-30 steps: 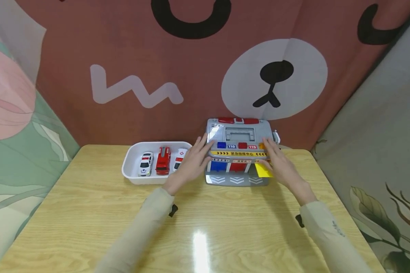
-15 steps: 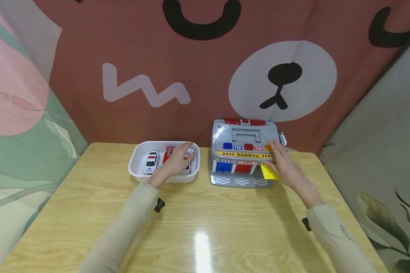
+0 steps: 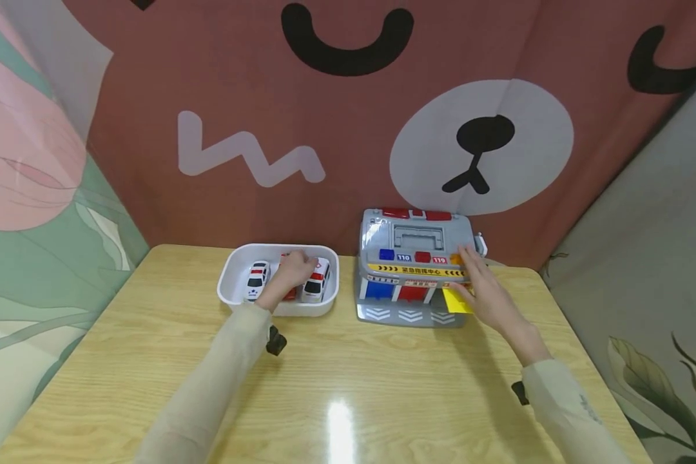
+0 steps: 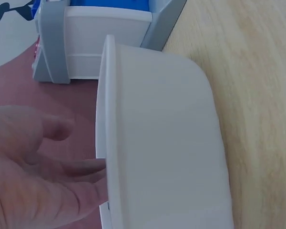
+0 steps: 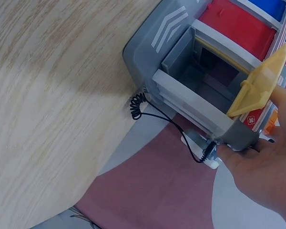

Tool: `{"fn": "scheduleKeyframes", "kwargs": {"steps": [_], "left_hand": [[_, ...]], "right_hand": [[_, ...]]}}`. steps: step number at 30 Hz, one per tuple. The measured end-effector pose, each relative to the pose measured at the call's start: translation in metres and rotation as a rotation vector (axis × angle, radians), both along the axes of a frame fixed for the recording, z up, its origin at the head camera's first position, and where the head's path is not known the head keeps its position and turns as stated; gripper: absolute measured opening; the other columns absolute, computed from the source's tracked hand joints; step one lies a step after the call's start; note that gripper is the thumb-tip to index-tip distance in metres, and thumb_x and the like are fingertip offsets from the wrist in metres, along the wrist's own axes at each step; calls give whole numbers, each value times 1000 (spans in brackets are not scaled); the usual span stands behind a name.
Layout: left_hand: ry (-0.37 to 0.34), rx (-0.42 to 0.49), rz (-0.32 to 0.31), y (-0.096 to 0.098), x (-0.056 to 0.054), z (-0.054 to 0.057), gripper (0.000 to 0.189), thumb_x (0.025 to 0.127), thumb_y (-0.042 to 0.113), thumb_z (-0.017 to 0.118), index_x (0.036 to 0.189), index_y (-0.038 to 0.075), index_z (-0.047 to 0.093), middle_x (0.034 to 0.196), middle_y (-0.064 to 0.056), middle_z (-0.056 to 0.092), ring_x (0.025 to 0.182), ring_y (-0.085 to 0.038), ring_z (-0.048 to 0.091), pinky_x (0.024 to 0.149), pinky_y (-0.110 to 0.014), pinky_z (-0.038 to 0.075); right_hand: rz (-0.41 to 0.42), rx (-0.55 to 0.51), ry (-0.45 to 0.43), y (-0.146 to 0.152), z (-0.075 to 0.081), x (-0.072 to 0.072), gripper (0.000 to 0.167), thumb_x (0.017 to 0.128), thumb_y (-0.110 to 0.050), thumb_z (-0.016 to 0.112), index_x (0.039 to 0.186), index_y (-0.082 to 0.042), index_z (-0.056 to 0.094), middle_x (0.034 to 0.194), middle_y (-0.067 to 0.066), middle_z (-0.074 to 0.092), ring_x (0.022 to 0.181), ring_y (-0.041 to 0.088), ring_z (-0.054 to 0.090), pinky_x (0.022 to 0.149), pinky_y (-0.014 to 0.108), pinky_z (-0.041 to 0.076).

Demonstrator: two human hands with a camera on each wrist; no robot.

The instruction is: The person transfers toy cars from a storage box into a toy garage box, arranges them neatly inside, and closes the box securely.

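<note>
In the head view my left hand point(image 3: 290, 272) reaches down into a white tray point(image 3: 227, 283), over a red toy fire truck point(image 3: 290, 295) that it mostly covers. A white toy police car point(image 3: 258, 278) lies left of it, a white-and-red toy ambulance point(image 3: 316, 283) right. The left wrist view has fingers dipping behind the tray's rim; the fingertips are hidden, so I cannot tell whether they grip the truck. My right hand point(image 3: 487, 290) rests with straight fingers on the right end of a grey toy rescue station point(image 3: 377, 229). Its thumb touches the raised yellow door point(image 5: 263, 78), below which a bay stands open.
The station's blue door point(image 3: 379, 289) and red door point(image 3: 413, 293) are down. A coiled black cord point(image 5: 137, 106) hangs at its right side. Tray and station stand side by side near the back of the wooden table point(image 3: 383, 386), before a curtain point(image 3: 348, 161).
My left hand has left the station's left side, moved left over the tray and lowered into it over the fire truck. My right hand has stayed at the raised yellow door.
</note>
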State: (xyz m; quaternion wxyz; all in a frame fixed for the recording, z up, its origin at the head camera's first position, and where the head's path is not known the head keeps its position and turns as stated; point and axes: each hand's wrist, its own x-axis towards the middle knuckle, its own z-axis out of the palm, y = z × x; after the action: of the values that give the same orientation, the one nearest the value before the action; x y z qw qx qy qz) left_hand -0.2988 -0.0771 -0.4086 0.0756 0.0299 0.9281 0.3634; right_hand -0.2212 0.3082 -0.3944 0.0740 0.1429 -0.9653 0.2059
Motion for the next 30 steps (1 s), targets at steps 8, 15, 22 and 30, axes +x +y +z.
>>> {"fn": "scheduleKeyframes", "kwargs": {"steps": [8,15,22,30], "left_hand": [[-102,-187,-219,3,-29,-40,34,92,33,59,85,-1,56,77,-12,56,64,-27,60,57,-38,52],[-191,-112,-162,13,2,-4,27,95,23,59,91,-3,54,79,-12,55,71,-32,65,63,-37,56],[-241,49,-80,11,1,-12,31,92,27,65,95,-2,54,79,-7,52,62,-20,57,62,-37,55],[-224,202,-22,10,6,-15,33,87,30,70,87,2,51,76,-4,48,60,-16,52,59,-32,51]], "right_hand": [[-6,-20,10,-4,-1,1,82,95,-28,62,154,-4,11,157,25,11,139,46,21,105,62,28],[-23,-8,-15,-4,1,1,82,96,-29,60,155,-6,7,158,24,8,141,43,17,106,61,27],[-27,-10,-21,-4,2,1,83,97,-29,59,155,-6,5,158,23,6,143,41,13,107,61,25],[-37,-7,-32,-4,2,2,84,96,-31,59,155,-6,4,159,22,5,142,42,14,107,60,24]]}}
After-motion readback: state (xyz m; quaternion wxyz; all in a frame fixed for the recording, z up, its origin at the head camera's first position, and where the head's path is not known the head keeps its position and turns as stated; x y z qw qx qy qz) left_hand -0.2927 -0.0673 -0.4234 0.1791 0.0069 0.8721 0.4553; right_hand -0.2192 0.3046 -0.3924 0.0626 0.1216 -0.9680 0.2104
